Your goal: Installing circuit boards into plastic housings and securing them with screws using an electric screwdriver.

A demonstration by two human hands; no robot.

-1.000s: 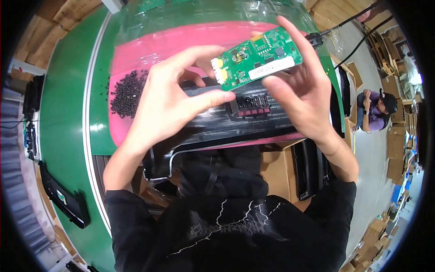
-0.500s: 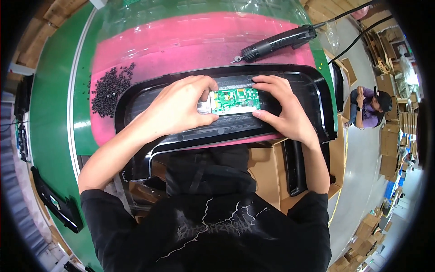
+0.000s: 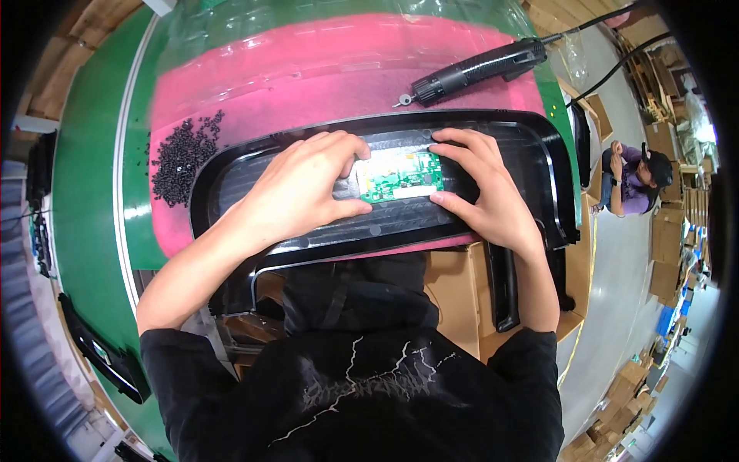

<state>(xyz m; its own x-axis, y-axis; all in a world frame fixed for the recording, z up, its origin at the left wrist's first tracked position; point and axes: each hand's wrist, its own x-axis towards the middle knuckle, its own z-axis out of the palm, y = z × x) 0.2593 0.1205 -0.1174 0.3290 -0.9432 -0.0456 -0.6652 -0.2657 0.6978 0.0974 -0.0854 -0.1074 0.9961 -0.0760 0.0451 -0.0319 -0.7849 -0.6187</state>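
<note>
A green circuit board point(image 3: 402, 179) with white glare on it lies low inside a large black plastic housing point(image 3: 523, 158), which rests open side up at the near edge of the bench. My left hand point(image 3: 304, 181) grips the board's left end, thumb at the near corner and curled fingers at the far one. At the opposite end, my right hand point(image 3: 493, 192) has its fingertips on the far corner and its thumb on the near corner. Whether the board touches the housing floor, I cannot tell.
A black electric screwdriver point(image 3: 477, 73) lies beyond the housing on the pink mat point(image 3: 308, 69), its cable running off right. Small black screws point(image 3: 185, 158) are heaped at left. A cardboard box point(image 3: 458, 292) holding black parts stands below the bench. Another person point(image 3: 635, 181) sits at far right.
The board's glare has shifted and its near edge shows a bright patch by my right thumb. Both hands keep their grip. The view has shifted slightly.
</note>
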